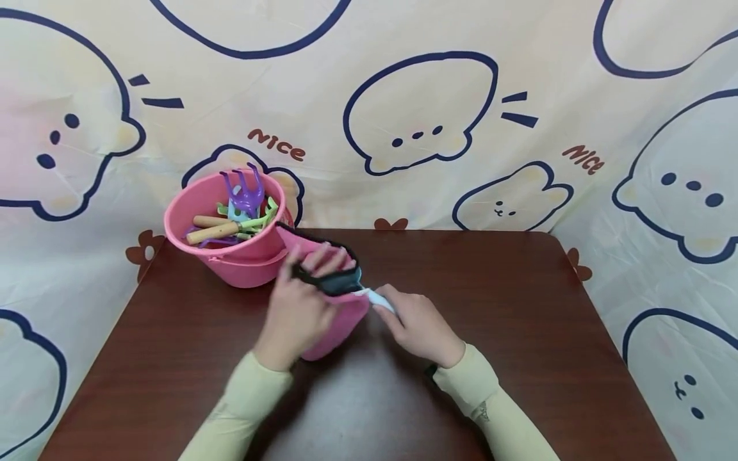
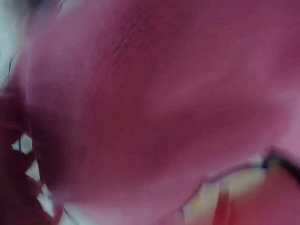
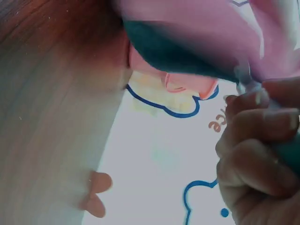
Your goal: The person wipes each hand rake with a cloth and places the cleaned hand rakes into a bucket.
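My right hand point(image 1: 423, 326) grips the light-blue handle point(image 1: 382, 301) of a small tool, its fingers curled round it in the right wrist view. The tool's dark teal blade point(image 3: 173, 51) points left, partly covered by a pink cloth point(image 1: 340, 326) with black edging. My left hand point(image 1: 302, 307) holds this cloth over the blade, its fingers blurred. Pink cloth fills most of the left wrist view and hides what lies beneath. Both hands are above the table, with the cloth's upper corner close to the pink bucket point(image 1: 248, 272).
The bucket stands at the table's back left. In it are a purple hand rake point(image 1: 246, 195), a wooden-handled green tool point(image 1: 216, 232) and several other pieces. A patterned cloth backdrop point(image 1: 426, 205) rises behind the brown table point(image 1: 490, 282).
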